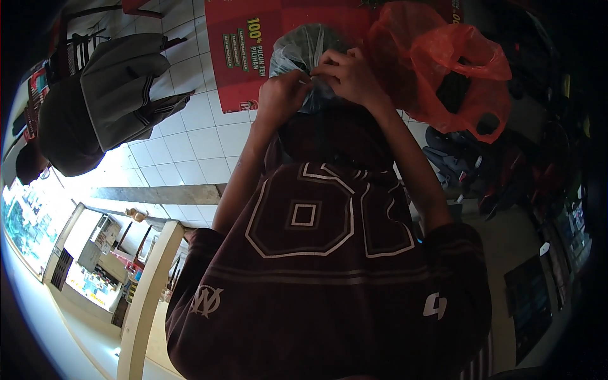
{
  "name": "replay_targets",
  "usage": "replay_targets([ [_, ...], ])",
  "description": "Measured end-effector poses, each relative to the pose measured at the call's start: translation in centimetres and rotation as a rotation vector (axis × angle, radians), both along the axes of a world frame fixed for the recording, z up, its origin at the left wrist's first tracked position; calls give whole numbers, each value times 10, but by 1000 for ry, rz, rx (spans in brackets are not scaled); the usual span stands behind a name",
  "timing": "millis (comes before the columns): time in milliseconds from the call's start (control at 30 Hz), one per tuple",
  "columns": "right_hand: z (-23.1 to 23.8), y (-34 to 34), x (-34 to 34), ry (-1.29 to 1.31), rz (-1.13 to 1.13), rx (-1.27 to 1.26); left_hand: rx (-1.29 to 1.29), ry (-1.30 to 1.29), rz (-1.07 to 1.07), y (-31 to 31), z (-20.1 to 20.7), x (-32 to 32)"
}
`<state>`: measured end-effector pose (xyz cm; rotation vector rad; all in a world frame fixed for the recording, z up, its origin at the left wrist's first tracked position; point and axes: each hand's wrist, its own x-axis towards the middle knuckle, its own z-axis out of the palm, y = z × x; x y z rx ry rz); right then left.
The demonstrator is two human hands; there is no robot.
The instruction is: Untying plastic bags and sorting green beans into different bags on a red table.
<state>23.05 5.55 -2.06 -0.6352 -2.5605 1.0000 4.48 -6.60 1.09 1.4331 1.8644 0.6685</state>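
Observation:
A clear plastic bag (296,45) with dark contents stands on the red table (231,82), just in front of me. My left hand (283,95) pinches the bag's upper part, fingers closed. Close beside it, my right hand (347,75) is bent over the same bag, its fingertips meeting the left hand's near the plastic. What the bag contains is too dim to make out. To the right of my right hand, an orange-red plastic carrier bag (437,54) with loop handles rests on the table's right side, something dark showing through its opening.
At the left, a person in dark clothing (69,123) is near the white tiled floor (190,136). A pale post (149,297) rises at lower left, with shelves and goods beyond it. Dark footwear-like shapes (446,161) lie at the right.

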Motion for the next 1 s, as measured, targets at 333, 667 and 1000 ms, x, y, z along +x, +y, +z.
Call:
replay_targets([
  [333,-14,-16,0,104,-126,210,-77,-80,13,-13,-2,3],
  [667,-23,-23,3,167,-191,209,-96,111,104,7,-10,8],
  [1000,-10,-37,-11,-91,-472,-486,-124,95,122,3,-20,14],
])
